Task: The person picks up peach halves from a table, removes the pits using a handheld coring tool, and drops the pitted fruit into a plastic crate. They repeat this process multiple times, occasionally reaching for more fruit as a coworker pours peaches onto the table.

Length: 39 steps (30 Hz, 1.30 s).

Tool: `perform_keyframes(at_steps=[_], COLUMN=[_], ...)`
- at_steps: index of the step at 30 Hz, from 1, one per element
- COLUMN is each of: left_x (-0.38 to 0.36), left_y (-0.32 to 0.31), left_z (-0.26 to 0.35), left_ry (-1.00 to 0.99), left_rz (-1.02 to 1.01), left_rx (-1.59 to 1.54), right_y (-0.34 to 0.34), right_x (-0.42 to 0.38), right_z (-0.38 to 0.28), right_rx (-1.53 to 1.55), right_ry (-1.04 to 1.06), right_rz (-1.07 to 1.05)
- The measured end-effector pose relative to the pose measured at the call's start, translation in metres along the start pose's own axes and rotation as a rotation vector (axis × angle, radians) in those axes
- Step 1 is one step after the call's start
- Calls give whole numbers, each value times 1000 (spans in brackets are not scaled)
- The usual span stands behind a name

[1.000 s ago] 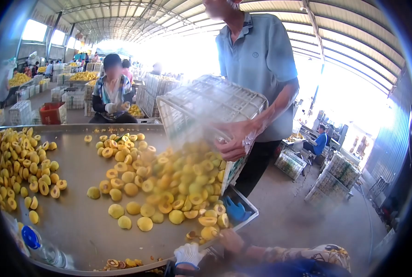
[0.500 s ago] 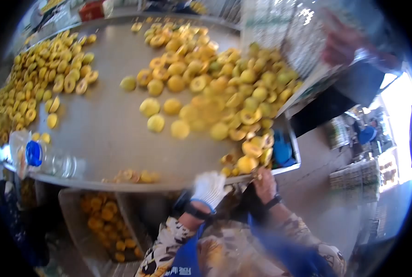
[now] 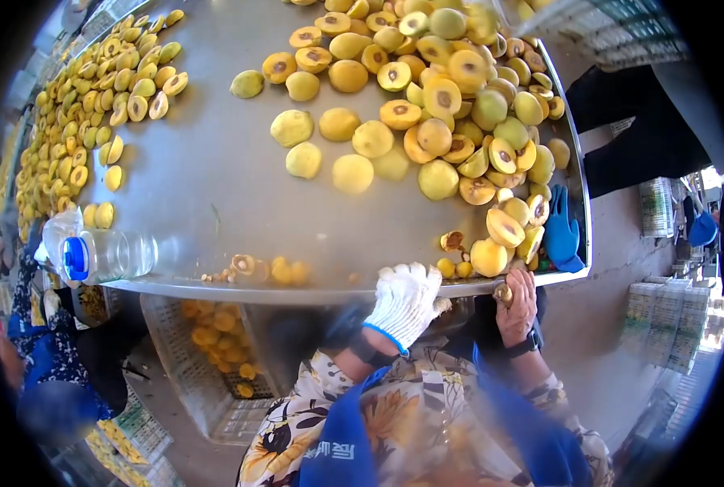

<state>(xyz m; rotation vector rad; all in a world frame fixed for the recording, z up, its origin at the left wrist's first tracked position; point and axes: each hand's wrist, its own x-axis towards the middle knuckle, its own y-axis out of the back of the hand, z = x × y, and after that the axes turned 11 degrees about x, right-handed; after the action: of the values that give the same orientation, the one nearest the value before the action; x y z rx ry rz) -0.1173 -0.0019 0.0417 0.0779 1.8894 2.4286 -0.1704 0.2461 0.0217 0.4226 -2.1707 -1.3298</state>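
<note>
My left hand (image 3: 405, 302), in a white knit glove, rests curled on the near rim of the metal table (image 3: 208, 203); I cannot tell whether it holds anything. My bare right hand (image 3: 518, 307), with a dark watch on the wrist, is at the rim beside it, fingers closed on a small yellow-brown fruit piece (image 3: 503, 292). Just beyond both hands lies a big pile of halved yellow fruit (image 3: 451, 122), some showing brown pits. A few small pieces (image 3: 453, 266) lie near my left fingertips.
A second heap of fruit halves (image 3: 94, 105) covers the table's left side. A blue-capped plastic bottle (image 3: 98, 256) lies at the near left rim and a blue glove (image 3: 561, 231) in the right corner. A crate with fruit (image 3: 216, 349) sits under the table. A person's dark trousers (image 3: 646, 122) stand at right.
My view has tipped down from the person emptying a white crate onto the table. Both my hands have risen to the table's near rim, right beside the fruit pile.
</note>
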Motion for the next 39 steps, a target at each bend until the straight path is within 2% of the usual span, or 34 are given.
perform_keyframes(at_steps=[4, 7, 11, 14, 16, 18, 19, 21, 22, 24, 27, 28, 30, 32, 34, 36, 38, 39], left_x=[1, 4, 5, 35, 75, 143, 183, 256, 286, 337, 354, 346, 320, 285, 244, 204, 167, 164], left_y=[3, 9, 36, 79, 98, 123, 115, 115, 121, 106, 70, 77, 86, 59, 56, 34, 33, 43], left_z=[1, 1, -7, -21, -38, -45, -58, -62, -55, -59, -71, -71, -56, -76, -90, -124, -126, -114], left_ry=[-12, 20, 17, -12, -83, -90, -147, -112, -22, 109, 265, 210, 235, 124, 125, 162, 82, 106], left_rz=[-9, -122, -98, -10, 269, 371, 498, 451, 269, -230, -198, -241, -377, -117, -87, -296, -259, -286], left_rx=[6, -76, -98, 104, 223, 276, 306, 386, 435, 371, 241, 189, 271, 306, 164, 223, 321, 321], right_y=[1, 2, -1, 6, 7, 9, 8, 6, 7, 8, 11, 11, 12, 12, 14, 18, 11, 10], right_x=[4, 4, 0, 4, 5, 6, 5, 2, 2, 3, 5, 4, 5, 8, 6, 5, 1, -1], right_z=[-3, -4, 1, -3, -3, -4, -2, 3, 3, 5, 6, 5, 4, 7, 7, 7, 12, 13], right_rx=[26, 21, 29, 54, 75, 78, 79, 104, 121, 147, 135, 146, 169, 155, 177, 195, 179, 161], right_ry=[-13, -29, -46, -56, -56, -69, -76, -111, -107, -86, -73, -88, -104, -92, -98, -79, -63, -49], right_rz=[23, 16, 18, -1, 18, 2, -9, -19, -20, -7, -21, -15, -11, -12, -32, -39, -19, 4])
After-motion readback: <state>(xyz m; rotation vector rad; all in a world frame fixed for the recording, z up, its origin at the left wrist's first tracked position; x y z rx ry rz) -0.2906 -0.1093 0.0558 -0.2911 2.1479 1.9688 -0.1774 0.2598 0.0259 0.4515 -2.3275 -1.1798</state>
